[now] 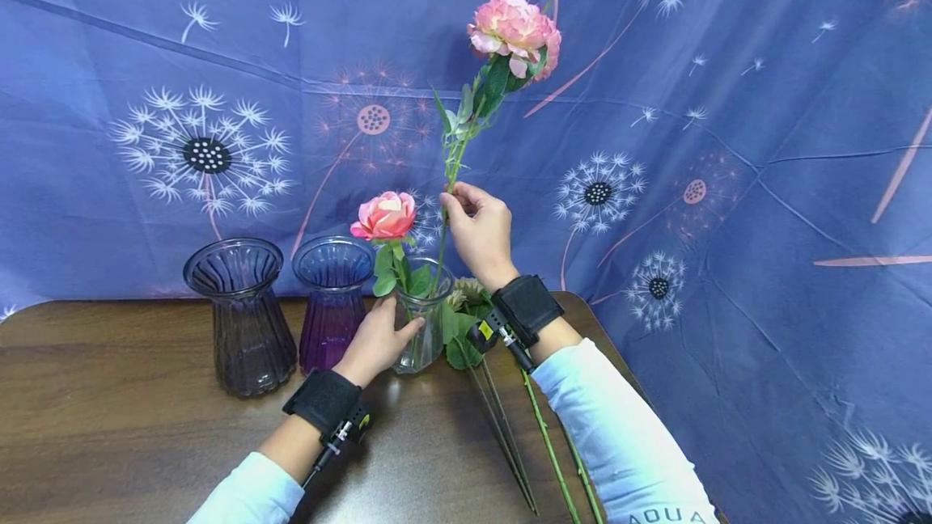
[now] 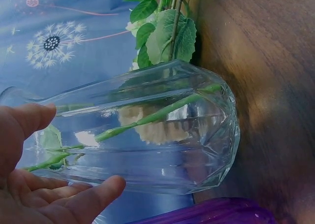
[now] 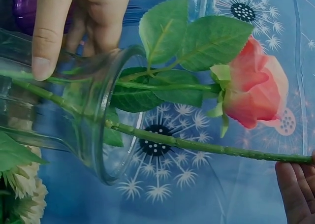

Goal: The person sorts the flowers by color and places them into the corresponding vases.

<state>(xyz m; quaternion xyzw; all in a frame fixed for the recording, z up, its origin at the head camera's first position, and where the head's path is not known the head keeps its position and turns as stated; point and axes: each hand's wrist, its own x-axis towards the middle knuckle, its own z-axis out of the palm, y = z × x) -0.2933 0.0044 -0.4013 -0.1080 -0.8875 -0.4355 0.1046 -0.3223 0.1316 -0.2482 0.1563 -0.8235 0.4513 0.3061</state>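
Note:
My right hand (image 1: pixel 482 231) pinches the long green stem of a pink peony spray (image 1: pixel 513 32) with a bud at its top. In the right wrist view that stem (image 3: pixel 197 145) runs through the mouth of a clear glass vase (image 1: pixel 425 342), its lower part inside. My left hand (image 1: pixel 379 338) grips the vase at its neck, thumb on one side and fingers on the other. A coral-pink rose (image 1: pixel 386 217) stands in the same vase, its bloom and leaves above the rim. Through the glass in the left wrist view, a green stem (image 2: pixel 157 114) slants toward the base.
Left of the clear vase stand a purple-blue glass vase (image 1: pixel 331 330) and a dark grey glass vase (image 1: pixel 251 338). To the right, cream flowers (image 1: pixel 466 291) with long stems lie on the wooden table (image 1: pixel 109 411). A blue dandelion-print cloth (image 1: pixel 408 23) hangs behind.

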